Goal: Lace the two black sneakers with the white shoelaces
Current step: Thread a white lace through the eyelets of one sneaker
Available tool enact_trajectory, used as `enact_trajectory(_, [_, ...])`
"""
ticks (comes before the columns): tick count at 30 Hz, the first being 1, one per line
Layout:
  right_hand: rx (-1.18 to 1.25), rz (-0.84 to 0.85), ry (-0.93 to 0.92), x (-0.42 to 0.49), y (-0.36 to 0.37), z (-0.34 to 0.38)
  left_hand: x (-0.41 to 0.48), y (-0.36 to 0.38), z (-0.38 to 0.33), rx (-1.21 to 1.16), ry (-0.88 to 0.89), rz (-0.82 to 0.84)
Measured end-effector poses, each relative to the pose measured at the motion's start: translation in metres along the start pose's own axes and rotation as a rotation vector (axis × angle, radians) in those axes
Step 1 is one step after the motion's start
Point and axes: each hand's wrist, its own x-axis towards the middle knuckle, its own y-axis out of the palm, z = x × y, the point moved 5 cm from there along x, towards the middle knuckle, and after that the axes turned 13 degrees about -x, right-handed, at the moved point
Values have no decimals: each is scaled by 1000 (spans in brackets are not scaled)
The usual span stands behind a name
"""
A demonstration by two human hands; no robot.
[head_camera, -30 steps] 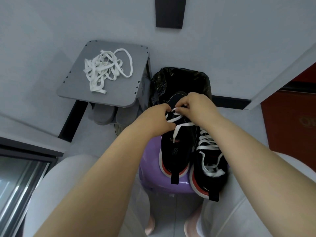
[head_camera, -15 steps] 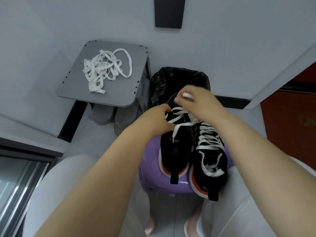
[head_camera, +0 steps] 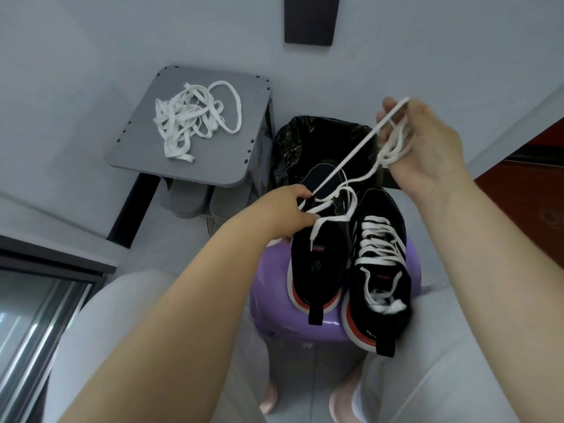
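Fingers curled round a bunched white shoelace (head_camera: 351, 160), the right hand (head_camera: 427, 148) is raised beyond the purple stool (head_camera: 268, 300), the lace taut. The left hand (head_camera: 287, 213) grips the half-laced sneaker (head_camera: 317, 270) on the stool, forearm outstretched; the laced sneaker (head_camera: 381, 300) sits just beside it.

The left sneaker (head_camera: 317, 264) and the right sneaker (head_camera: 378, 288) are black with red and white soles. They sit side by side on a purple stool (head_camera: 268, 300). The right sneaker is all laced up. A white shoelace (head_camera: 345, 166) goes up tight from the left sneaker's front. More white shoelaces (head_camera: 192, 120) lie tangled, well apart.
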Motion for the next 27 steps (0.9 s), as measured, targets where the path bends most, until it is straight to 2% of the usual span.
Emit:
enact_trajectory(1, [-15,20,33,-1,2,-6,0,1,0,15,-4,6])
enact_trajectory(2, [-188,44,14,-3,6,-10,0,2,0,28,-10,10])
enact_trajectory(5, [-1222,213,-330,-13,24,-23,1,2,1,23,-5,3])
enact_trajectory(6, [-1473,285,-397,-15,28,-33,1,1,0,25,2,0])
enact_trajectory(8, [-1715,392,-348,-16,28,-53,2,1,-1,50,20,-3])
enact_trajectory(12, [-1750,389,-325,-18,31,-63,1,2,-1,42,8,9])
enact_trajectory(14, [-1591,343,-337,-17,33,-52,0,1,0,-7,-18,6])
enact_trajectory(15, [-1403,288,-311,-15,33,-43,0,0,1,-32,-29,7])
enact_trajectory(18, [-609,93,-211,-9,22,-13,-2,-1,1,-75,-40,23])
enact_trajectory(19, [-378,80,-138,-8,18,-10,-3,-1,1,-77,-42,24])
enact_trajectory(20, [-229,91,-69,-7,17,-11,-3,-1,0,-79,-45,24])
enact_trajectory(21, [-198,112,-27,-8,17,-13,-3,-1,0,-76,-50,25])
enact_trajectory(22, [-308,136,-18,-9,18,-17,-3,0,0,-65,-52,26])
enact_trajectory(23, [-575,169,-60,-12,21,-20,-3,1,-1,-47,-52,26])
enact_trajectory(25, [-1319,274,-264,-16,26,-32,-2,2,-1,-5,-48,23])
enact_trajectory(26, [-1582,327,-344,-17,26,-42,-2,2,-1,10,-45,20])
enact_trajectory(27, [-1725,382,-367,-17,27,-53,-2,2,-1,21,-42,17])
